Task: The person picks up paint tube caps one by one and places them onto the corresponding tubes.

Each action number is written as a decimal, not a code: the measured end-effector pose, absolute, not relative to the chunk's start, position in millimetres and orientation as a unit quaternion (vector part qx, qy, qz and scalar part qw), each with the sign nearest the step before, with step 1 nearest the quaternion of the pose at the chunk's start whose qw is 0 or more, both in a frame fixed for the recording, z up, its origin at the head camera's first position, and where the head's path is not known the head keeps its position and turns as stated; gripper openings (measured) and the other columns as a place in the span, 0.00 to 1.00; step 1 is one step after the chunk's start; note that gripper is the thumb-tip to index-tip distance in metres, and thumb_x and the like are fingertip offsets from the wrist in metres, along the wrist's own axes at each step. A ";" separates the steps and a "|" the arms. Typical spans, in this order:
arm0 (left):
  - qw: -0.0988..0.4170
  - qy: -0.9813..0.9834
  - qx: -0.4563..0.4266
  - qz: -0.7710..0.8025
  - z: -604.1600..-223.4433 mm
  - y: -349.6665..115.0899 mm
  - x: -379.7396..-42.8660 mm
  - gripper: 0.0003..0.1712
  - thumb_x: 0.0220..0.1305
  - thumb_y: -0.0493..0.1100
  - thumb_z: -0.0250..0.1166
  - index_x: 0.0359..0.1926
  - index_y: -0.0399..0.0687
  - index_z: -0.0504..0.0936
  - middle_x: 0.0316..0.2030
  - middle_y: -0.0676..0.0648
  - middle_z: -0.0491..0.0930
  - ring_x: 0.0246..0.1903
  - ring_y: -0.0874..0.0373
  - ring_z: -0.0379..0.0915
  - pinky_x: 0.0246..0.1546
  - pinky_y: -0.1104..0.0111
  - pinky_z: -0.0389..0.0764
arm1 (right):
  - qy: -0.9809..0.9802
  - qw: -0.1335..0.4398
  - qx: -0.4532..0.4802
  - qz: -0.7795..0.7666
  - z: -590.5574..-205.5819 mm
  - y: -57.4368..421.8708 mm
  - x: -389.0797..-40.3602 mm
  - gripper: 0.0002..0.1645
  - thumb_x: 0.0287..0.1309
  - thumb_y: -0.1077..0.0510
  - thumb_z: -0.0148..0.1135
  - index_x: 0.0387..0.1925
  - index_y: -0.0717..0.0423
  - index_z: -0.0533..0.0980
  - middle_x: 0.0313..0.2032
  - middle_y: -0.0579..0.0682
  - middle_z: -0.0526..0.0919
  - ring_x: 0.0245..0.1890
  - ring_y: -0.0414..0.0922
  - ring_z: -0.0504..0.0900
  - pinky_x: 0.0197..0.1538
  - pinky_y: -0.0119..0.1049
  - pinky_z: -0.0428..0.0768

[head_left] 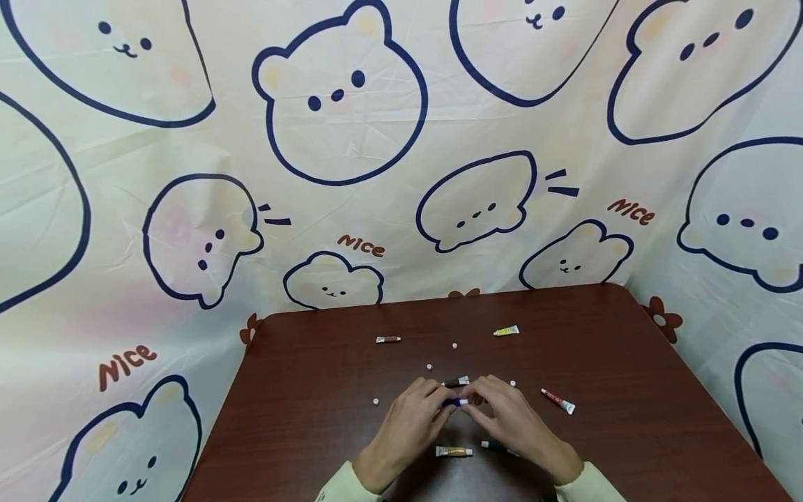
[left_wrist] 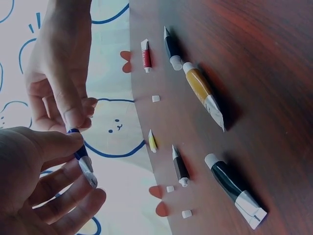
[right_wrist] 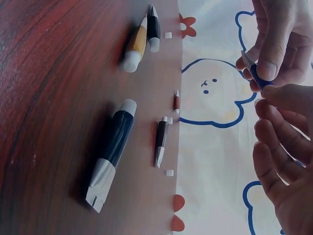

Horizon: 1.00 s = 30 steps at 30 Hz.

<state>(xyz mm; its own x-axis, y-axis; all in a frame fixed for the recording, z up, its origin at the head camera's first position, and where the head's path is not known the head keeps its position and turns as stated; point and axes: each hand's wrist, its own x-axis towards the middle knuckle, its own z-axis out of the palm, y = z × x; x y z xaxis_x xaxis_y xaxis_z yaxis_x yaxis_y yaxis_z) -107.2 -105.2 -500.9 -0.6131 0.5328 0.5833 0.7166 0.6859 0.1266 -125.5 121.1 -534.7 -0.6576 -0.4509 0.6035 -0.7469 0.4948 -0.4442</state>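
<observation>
Head view: held the blue tube [head_left: 454,402] over the table [head_left: 301,425], between a dark brown tube [head_left: 453,383] and a gold tube [head_left: 453,452]; pinched it with thumb and fingers of the left hand [head_left: 410,417], and its end with those of the right hand [head_left: 507,413].

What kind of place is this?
Maybe a painting or craft corner indoors: there's a brown table, small tubes that look like paint, and a wrinkly backdrop covered in cartoon animal faces.

1 tube [left_wrist: 83,155] between left hand [head_left: 408,418] and right hand [head_left: 507,413]; on table [head_left: 301,432], 3 tubes [head_left: 506,331] behind, 1 cap [head_left: 376,401] left
</observation>
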 end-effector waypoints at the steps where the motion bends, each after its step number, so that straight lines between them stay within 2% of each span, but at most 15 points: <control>1: 0.260 -0.881 -0.355 -0.177 -500.7 -105.2 -107.1 0.11 0.63 0.41 0.82 0.44 0.53 0.90 0.38 0.56 0.88 0.36 0.64 0.78 0.37 0.73 0.82 | -0.840 0.208 0.355 0.354 -534.7 121.2 -125.4 0.17 0.57 0.64 0.83 0.43 0.47 0.83 0.38 0.39 0.86 0.38 0.31 0.80 0.39 0.26 0.82; 6: 0.260 -0.882 -0.353 -0.174 -499.1 -104.5 -106.4 0.10 0.64 0.42 0.81 0.44 0.53 0.90 0.38 0.57 0.88 0.36 0.64 0.79 0.38 0.73 0.82 | -0.851 0.190 0.332 0.360 -534.9 122.0 -124.2 0.04 0.70 0.54 0.75 0.42 0.45 0.85 0.38 0.34 0.87 0.37 0.29 0.79 0.37 0.27 0.81; 9: 0.261 -0.882 -0.354 -0.171 -498.7 -103.9 -106.7 0.10 0.65 0.42 0.81 0.45 0.53 0.90 0.37 0.57 0.88 0.37 0.64 0.79 0.38 0.72 0.82 | -0.858 0.176 0.316 0.364 -534.8 122.7 -123.3 0.05 0.75 0.48 0.69 0.41 0.43 0.86 0.38 0.33 0.87 0.37 0.28 0.79 0.36 0.28 0.80; 12: 0.257 -0.884 -0.351 -0.172 -498.7 -103.4 -107.2 0.10 0.65 0.42 0.81 0.45 0.54 0.90 0.37 0.57 0.88 0.37 0.64 0.79 0.38 0.72 0.82 | -0.860 0.172 0.311 0.366 -534.4 123.1 -122.6 0.05 0.72 0.49 0.73 0.45 0.43 0.86 0.39 0.33 0.86 0.37 0.28 0.79 0.37 0.28 0.82; 16: 0.251 -0.885 -0.348 -0.179 -498.7 -103.5 -107.7 0.09 0.64 0.41 0.81 0.44 0.53 0.90 0.38 0.57 0.88 0.37 0.64 0.80 0.39 0.71 0.83 | -0.851 0.183 0.327 0.367 -534.3 123.1 -122.9 0.19 0.61 0.57 0.82 0.50 0.46 0.84 0.42 0.36 0.85 0.37 0.29 0.80 0.38 0.28 0.84; 20: 0.250 -0.885 -0.350 -0.179 -499.0 -103.5 -107.6 0.10 0.64 0.42 0.81 0.44 0.53 0.90 0.37 0.57 0.88 0.37 0.64 0.79 0.39 0.71 0.83 | -0.843 0.207 0.347 0.355 -534.7 123.6 -124.3 0.22 0.54 0.65 0.84 0.47 0.47 0.83 0.39 0.37 0.85 0.36 0.30 0.81 0.38 0.26 0.83; 24: 0.252 -0.884 -0.352 -0.175 -499.5 -103.1 -107.5 0.10 0.65 0.43 0.81 0.44 0.53 0.90 0.37 0.57 0.87 0.37 0.64 0.79 0.38 0.72 0.82 | -0.841 0.219 0.353 0.346 -535.0 124.0 -125.2 0.20 0.55 0.65 0.83 0.43 0.46 0.82 0.37 0.36 0.84 0.36 0.31 0.81 0.38 0.26 0.82; 30: 0.243 -0.888 -0.350 -0.173 -498.1 -101.9 -107.2 0.09 0.67 0.43 0.79 0.46 0.54 0.90 0.38 0.58 0.88 0.38 0.65 0.80 0.39 0.72 0.83 | -0.849 0.203 0.339 0.349 -535.3 124.7 -125.2 0.12 0.63 0.60 0.80 0.42 0.44 0.83 0.37 0.34 0.85 0.36 0.30 0.80 0.37 0.25 0.81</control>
